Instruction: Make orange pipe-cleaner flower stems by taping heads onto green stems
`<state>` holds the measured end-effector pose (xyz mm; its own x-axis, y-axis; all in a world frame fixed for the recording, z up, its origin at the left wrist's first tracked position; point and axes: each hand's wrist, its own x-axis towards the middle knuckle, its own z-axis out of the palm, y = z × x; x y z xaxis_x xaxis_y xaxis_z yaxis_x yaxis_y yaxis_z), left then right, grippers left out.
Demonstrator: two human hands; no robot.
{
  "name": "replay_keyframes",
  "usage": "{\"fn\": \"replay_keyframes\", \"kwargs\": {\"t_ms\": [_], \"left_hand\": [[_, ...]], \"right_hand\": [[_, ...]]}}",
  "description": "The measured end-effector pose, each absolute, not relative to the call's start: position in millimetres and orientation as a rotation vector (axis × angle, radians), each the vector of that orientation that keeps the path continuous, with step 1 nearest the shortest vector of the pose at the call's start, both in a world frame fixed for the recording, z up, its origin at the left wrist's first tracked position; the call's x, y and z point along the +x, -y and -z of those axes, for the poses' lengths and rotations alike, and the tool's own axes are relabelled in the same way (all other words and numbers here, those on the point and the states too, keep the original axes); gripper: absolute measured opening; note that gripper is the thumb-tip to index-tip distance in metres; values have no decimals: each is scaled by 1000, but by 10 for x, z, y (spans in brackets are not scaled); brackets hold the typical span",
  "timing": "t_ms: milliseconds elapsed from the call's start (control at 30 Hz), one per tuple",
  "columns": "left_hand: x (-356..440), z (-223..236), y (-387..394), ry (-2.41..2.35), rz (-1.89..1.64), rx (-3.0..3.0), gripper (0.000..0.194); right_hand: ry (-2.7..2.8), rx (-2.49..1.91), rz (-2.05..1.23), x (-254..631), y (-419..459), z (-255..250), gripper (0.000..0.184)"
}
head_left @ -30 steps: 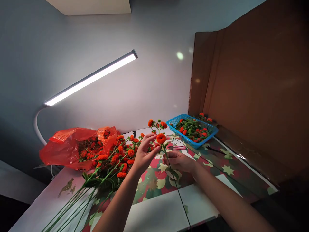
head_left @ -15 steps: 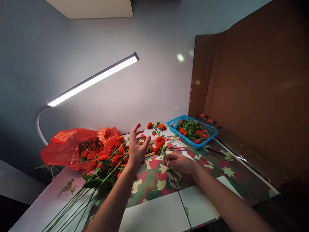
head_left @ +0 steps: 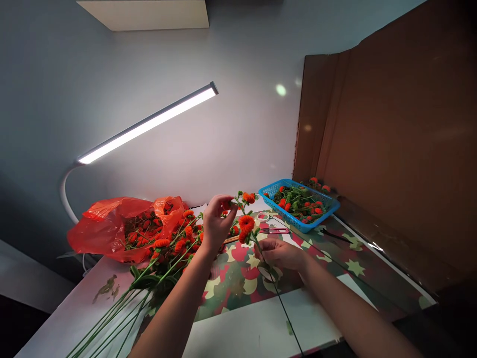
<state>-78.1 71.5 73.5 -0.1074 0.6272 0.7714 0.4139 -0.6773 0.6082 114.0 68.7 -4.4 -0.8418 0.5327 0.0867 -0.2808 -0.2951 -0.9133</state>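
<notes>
- Pale wall point(head_left: 246, 124) is lit by one lamp point(head_left: 149, 125); the tabletop point(head_left: 236, 286) is bordered along its right edge by cardboard point(head_left: 395, 139).
- One flower spray point(head_left: 246, 223) is held up over the middle of the tabletop, its stem being carried down past the near edge.
- Its stem is pinched by the right hand point(head_left: 278, 252); at its top left, a bloom point(head_left: 228, 204) seems to be gripped between the thumb and fingers of the left hand point(head_left: 217, 221).
- The spray is judged to be well advanced, blooms and green buds being already borne on it; only the setting of its heads may be left. Whether more sprays are left to be handled cannot be told.
- At least four orange heads can be counted on it.
- One red bag point(head_left: 106, 226) of flowers is seen by the far left corner, with one heap of orange flowers point(head_left: 181, 246) beside it, too overlapped to be counted.
- Toward the far right corner, one blue basket point(head_left: 306, 228) is filled with flowers, also uncountable; one pair of pink snips point(head_left: 278, 230) is placed near it.
</notes>
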Motion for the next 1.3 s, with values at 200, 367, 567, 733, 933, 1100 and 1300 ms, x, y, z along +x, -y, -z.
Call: {"fn": "replay_keyframes", "kwargs": {"t_ms": [200,367,567,733,933,1100,1300], "left_hand": [[-723,-747,-668,-1239,-1982,1975,16],[-724,-732,-590,-1225,-1929,1886,48],[-890,-607,-660,-1443,-1974,1561,35],[-660,-426,-435,-1398,-1707,1506,16],[-73,-165,22,-1165,-1303,1252,33],[-15,-221,-47,-1245,-1447,1184,31],[-63,-196,-99,-1092,-1467,1100,28]], "right_hand": [[1469,-368,-2162,1156,-698,68,33],[1467,-342,-2179,1147,-703,75,29],[1315,-182,-1984,1216,-757,-22,24],[1200,-339,-1858,1242,-815,-46,24],[1166,-493,-1739,1173,-788,-19,24],[1286,-526,-1638,1131,-741,-61,23],[1320,-599,-1572,1126,-712,-91,21]]}}
